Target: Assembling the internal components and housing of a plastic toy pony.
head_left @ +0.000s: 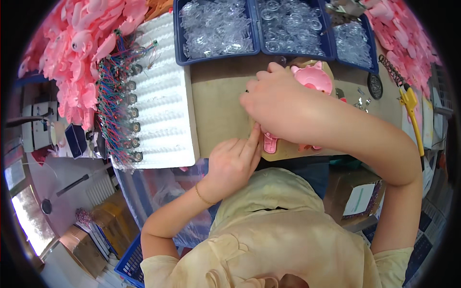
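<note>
The left hand [232, 161] is resting a straightened finger beside a pink piece [270, 145] near the edge of the table [216, 105], perhaps to steady it, the right hand [273, 96] is arching over it, neither grip is showing clearly enough to tell, and blue bins [216, 58] are standing close, likely for easy reach.

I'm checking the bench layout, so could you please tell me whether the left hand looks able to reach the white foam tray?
Probably yes: the white foam tray lies close to the left hand, with only brown work surface seen between them, though the hand is now beside a small pink piece.
</note>
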`<state>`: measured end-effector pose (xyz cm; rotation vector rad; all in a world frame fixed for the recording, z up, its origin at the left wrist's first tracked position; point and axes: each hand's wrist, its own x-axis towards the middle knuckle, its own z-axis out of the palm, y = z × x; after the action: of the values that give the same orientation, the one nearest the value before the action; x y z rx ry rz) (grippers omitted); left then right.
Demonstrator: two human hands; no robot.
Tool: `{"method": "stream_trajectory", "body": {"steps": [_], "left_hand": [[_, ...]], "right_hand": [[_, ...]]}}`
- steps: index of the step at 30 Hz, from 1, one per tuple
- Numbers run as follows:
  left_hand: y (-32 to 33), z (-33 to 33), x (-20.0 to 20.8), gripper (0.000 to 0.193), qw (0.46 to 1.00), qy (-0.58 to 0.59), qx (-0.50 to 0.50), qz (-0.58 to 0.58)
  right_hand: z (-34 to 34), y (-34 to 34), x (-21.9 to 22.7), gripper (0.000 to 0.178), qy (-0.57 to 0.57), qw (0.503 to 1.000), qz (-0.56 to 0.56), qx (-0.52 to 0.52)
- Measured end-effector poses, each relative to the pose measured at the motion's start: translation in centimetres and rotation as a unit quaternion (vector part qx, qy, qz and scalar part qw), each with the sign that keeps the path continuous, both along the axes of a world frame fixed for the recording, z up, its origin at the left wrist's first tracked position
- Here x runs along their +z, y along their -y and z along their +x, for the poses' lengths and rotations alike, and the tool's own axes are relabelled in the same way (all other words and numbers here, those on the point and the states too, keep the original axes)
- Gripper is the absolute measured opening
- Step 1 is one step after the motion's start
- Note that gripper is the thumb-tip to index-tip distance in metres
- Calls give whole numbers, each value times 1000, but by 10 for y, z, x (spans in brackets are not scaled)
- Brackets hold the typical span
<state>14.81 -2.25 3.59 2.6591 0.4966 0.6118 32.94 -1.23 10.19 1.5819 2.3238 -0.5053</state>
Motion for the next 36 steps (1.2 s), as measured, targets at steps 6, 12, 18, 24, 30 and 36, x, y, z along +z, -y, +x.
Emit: {"method": "stream_trajectory", "body": {"steps": [6,12,18,24,30,36], "left_hand": [[-3,-1,3,44,1000,9,9,-11],[-8,10,43,34,996,-81,-10,26],[-35,63,55,5,997,-2,0,-71],[-29,76,59,2,992,-119,-36,-20],[-22,78,49,7,988,-147,-51,10],[-27,61,42,11,919,4,62,-390]], "right_hand": [[18,4,0,24,-35,999,-27,-10],[74,78,16,21,-363,870,153,-298],[73,86,10,17,-342,868,92,-348],[29,116,30,16,-248,904,262,-229],[6,162,7,20,-360,844,207,-340],[16,173,-19,19,-353,853,207,-325]]}}
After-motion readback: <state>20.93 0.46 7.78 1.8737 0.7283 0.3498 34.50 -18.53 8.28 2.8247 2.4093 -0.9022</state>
